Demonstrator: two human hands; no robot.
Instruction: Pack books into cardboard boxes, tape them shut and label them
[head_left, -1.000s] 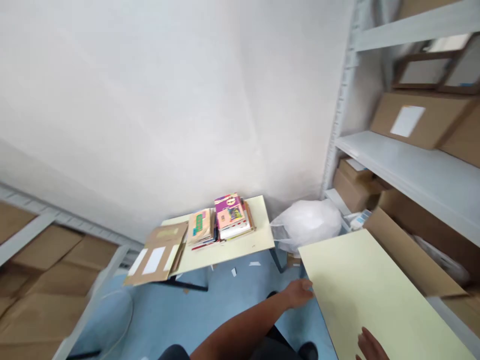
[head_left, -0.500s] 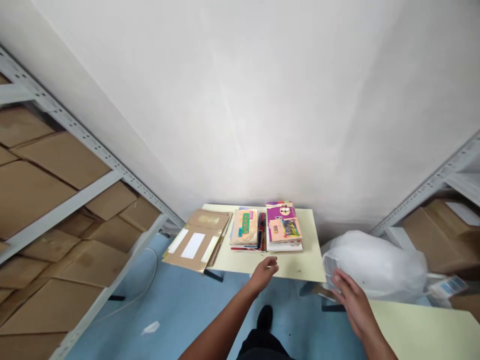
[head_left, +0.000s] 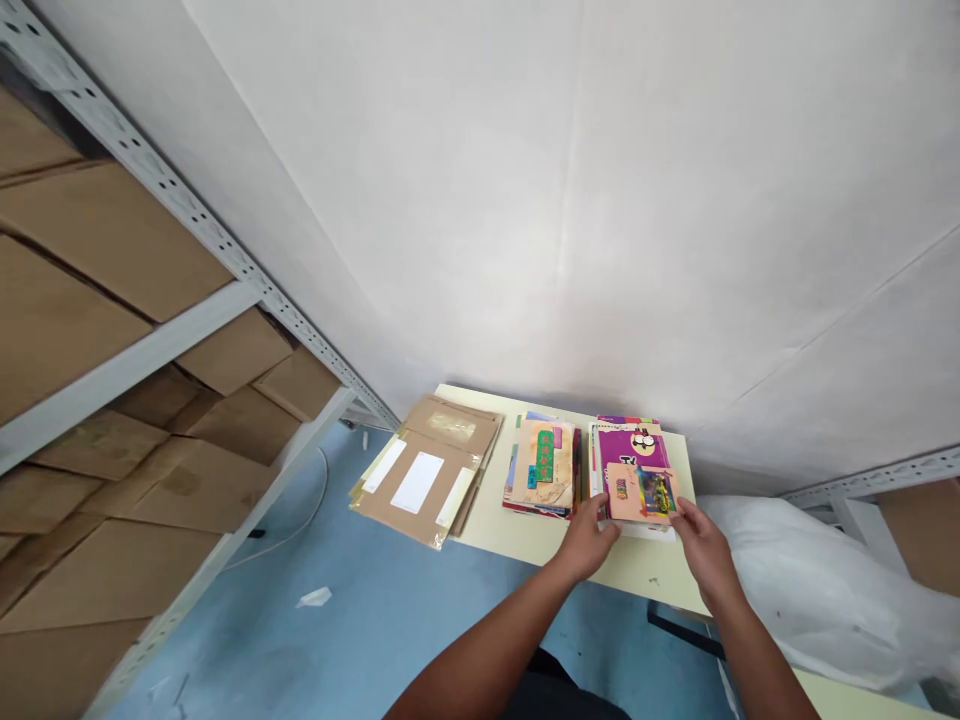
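A small pale-yellow table (head_left: pixel 517 530) stands against the white wall. On it lie flat brown cardboard mailers (head_left: pixel 427 480) at the left, a stack of books (head_left: pixel 546 466) in the middle and a second stack topped by a purple book (head_left: pixel 634 448) at the right. A small pink booklet (head_left: pixel 641 495) rests on the near end of that right stack. My left hand (head_left: pixel 589 540) grips the booklet's left edge and my right hand (head_left: pixel 701 545) grips its right edge, fingers curled on it.
Metal shelving (head_left: pixel 150 330) with flat cardboard boxes runs along the left. A white plastic bag (head_left: pixel 817 590) lies to the right of the table. The floor (head_left: pixel 360 640) is blue, with paper scraps and a cable.
The view has swung left from another table to this one. Both hands have reached forward to the right stack and closed on the pink booklet.
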